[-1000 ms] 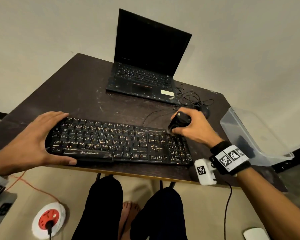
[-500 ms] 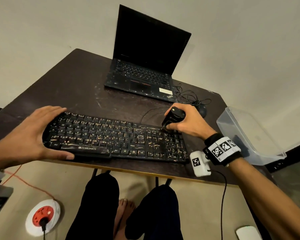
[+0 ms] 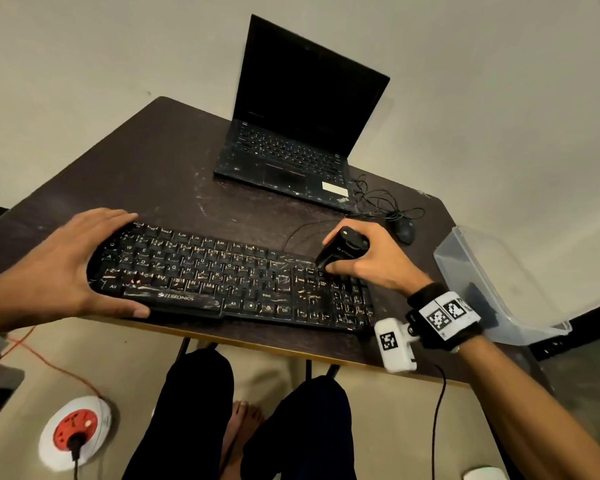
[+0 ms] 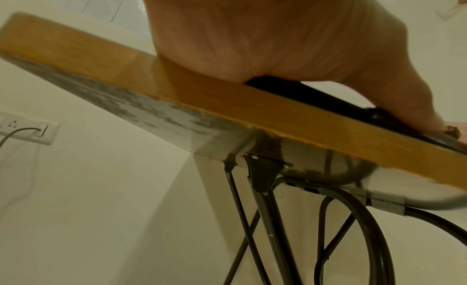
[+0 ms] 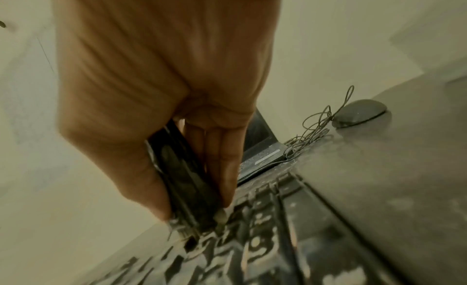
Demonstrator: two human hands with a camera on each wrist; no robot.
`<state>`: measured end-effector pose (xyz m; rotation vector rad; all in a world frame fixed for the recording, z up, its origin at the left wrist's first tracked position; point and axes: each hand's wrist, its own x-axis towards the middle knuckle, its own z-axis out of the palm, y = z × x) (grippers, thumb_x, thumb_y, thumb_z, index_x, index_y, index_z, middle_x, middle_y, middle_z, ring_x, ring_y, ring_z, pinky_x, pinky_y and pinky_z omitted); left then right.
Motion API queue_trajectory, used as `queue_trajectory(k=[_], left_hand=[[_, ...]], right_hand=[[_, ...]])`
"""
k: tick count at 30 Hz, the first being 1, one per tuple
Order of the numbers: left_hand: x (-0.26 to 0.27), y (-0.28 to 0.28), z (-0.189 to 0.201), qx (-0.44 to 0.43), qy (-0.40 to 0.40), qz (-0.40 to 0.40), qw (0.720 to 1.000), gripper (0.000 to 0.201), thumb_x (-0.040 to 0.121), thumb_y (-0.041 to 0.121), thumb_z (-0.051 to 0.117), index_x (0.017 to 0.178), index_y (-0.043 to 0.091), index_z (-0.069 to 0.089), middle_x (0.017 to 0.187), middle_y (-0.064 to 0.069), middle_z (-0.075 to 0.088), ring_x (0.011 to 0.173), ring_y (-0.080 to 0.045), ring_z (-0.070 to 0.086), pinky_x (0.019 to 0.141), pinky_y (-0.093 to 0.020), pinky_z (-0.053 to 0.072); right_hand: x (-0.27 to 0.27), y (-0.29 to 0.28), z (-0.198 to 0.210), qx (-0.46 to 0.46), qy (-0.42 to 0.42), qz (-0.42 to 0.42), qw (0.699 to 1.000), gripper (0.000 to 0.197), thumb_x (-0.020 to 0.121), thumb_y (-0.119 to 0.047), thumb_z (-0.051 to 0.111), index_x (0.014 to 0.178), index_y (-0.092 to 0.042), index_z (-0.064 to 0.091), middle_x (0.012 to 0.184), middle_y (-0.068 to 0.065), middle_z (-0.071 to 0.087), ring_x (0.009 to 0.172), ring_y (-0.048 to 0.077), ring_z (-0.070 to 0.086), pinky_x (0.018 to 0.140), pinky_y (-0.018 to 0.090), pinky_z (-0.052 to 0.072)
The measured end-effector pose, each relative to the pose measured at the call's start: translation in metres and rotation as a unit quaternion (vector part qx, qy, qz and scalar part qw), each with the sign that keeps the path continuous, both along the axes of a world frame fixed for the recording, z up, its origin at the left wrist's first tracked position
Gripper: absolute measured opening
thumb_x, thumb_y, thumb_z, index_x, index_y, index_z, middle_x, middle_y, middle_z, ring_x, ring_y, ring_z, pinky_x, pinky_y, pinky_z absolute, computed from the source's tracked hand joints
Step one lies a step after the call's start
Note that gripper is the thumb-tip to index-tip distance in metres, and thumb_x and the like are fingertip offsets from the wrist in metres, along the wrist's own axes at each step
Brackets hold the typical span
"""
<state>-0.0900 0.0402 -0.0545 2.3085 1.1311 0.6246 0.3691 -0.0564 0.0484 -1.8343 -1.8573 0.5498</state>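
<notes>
A black Zebronics keyboard (image 3: 222, 275) lies along the front of the dark table (image 3: 153, 168). My left hand (image 3: 94, 265) grips its left end, fingers over the far corner and thumb on the front edge. My right hand (image 3: 350, 261) holds a small black hand-held device (image 3: 342, 249), tilted with its tip on the keys at the keyboard's right part. In the right wrist view the device (image 5: 182, 177) is pinched between thumb and fingers, its tip touching the keys (image 5: 265, 239). From the left wrist view only the palm (image 4: 278, 39) and the table's edge (image 4: 227, 101) show.
An open black laptop (image 3: 291, 161) with a dark screen stands at the back. A black mouse (image 3: 404, 230) with tangled cable lies right of it. A clear plastic bin (image 3: 499, 289) overhangs the right side. My knees are under the table; a round power socket (image 3: 75, 433) is on the floor.
My right hand has brought the device's tip from the keyboard's back edge a little forward onto the keys. The left hand keeps its hold on the keyboard's end.
</notes>
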Motion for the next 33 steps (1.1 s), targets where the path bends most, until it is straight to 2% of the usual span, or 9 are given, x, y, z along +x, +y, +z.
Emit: queue_trajectory(k=[6,9,13,17,19,24,27,29,33], left_hand=[[0.001,0.001,-0.003,-0.005,0.003,0.002,1.000,0.138,0.034,0.095,0.078,0.155,0.050,0.029,0.150,0.037,0.025,0.152,-0.015,0.027,0.124,-0.057,0.027],[-0.001,0.002,-0.007,-0.004,-0.006,0.013,1.000,0.148,0.033,0.094,0.079,0.159,0.033,0.034,0.158,0.018,0.035,0.152,-0.015,0.029,0.124,-0.058,0.027],[-0.002,0.003,-0.007,-0.009,-0.007,0.010,1.000,0.144,0.033,0.094,0.079,0.158,0.042,0.031,0.155,0.021,0.032,0.152,-0.014,0.028,0.124,-0.059,0.027],[0.001,0.003,-0.005,-0.001,-0.006,0.008,1.000,0.134,0.033,0.095,0.078,0.150,0.055,0.027,0.158,0.014,0.036,0.153,-0.015,0.028,0.124,-0.058,0.027],[0.000,0.003,-0.006,-0.008,-0.012,0.012,1.000,0.136,0.033,0.095,0.079,0.152,0.052,0.027,0.161,0.009,0.036,0.153,-0.015,0.027,0.124,-0.059,0.027],[0.003,-0.001,0.000,-0.008,0.005,0.004,1.000,0.128,0.034,0.097,0.076,0.146,0.061,0.025,0.156,0.017,0.035,0.152,-0.014,0.028,0.124,-0.058,0.027],[0.002,-0.004,0.004,-0.011,-0.002,0.000,1.000,0.127,0.033,0.097,0.075,0.143,0.061,0.025,0.148,0.038,0.026,0.149,-0.006,0.024,0.125,-0.050,0.024],[0.005,-0.007,0.008,-0.015,0.000,-0.002,1.000,0.125,0.032,0.098,0.074,0.142,0.061,0.026,0.144,0.045,0.019,0.147,0.000,0.021,0.125,-0.045,0.021],[0.003,-0.006,0.009,-0.021,-0.001,0.008,1.000,0.128,0.032,0.097,0.075,0.144,0.060,0.025,0.151,0.028,0.029,0.149,-0.003,0.022,0.125,-0.047,0.021]], right_hand=[[0.000,-0.001,-0.001,0.007,0.000,0.002,1.000,0.035,0.075,-0.009,0.092,0.102,-0.023,0.074,0.097,-0.005,0.078,0.089,0.010,0.076,0.084,0.035,0.064],[0.000,0.003,-0.002,0.025,-0.009,-0.011,1.000,0.035,0.074,-0.009,0.092,0.099,-0.025,0.074,0.096,-0.005,0.078,0.089,0.011,0.077,0.087,0.041,0.065],[-0.008,0.003,-0.005,0.003,0.006,0.010,1.000,0.035,0.075,-0.008,0.092,0.102,-0.024,0.075,0.096,-0.004,0.078,0.085,0.008,0.076,0.080,0.030,0.063],[-0.009,0.004,-0.003,0.033,-0.011,-0.014,0.999,0.035,0.073,-0.008,0.091,0.099,-0.025,0.074,0.094,-0.007,0.078,0.087,0.009,0.076,0.086,0.043,0.064],[-0.010,0.002,-0.002,0.004,0.003,0.005,1.000,0.035,0.075,-0.009,0.092,0.102,-0.024,0.074,0.097,-0.004,0.078,0.090,0.012,0.076,0.085,0.039,0.065],[-0.010,0.006,-0.001,0.018,-0.003,-0.009,1.000,0.035,0.074,-0.009,0.090,0.101,-0.024,0.074,0.096,-0.002,0.078,0.089,0.014,0.077,0.086,0.047,0.064],[-0.015,0.007,-0.002,-0.004,0.000,0.019,1.000,0.035,0.076,-0.011,0.091,0.102,-0.025,0.073,0.098,-0.002,0.078,0.087,0.014,0.077,0.082,0.041,0.065],[-0.016,0.009,-0.003,0.022,-0.013,-0.003,1.000,0.033,0.073,-0.013,0.089,0.099,-0.025,0.072,0.093,-0.001,0.078,0.082,0.015,0.076,0.081,0.048,0.065],[-0.025,0.011,-0.003,0.012,-0.017,0.020,1.000,0.033,0.076,-0.010,0.090,0.099,-0.025,0.073,0.094,-0.004,0.077,0.080,0.010,0.074,0.078,0.040,0.064]])
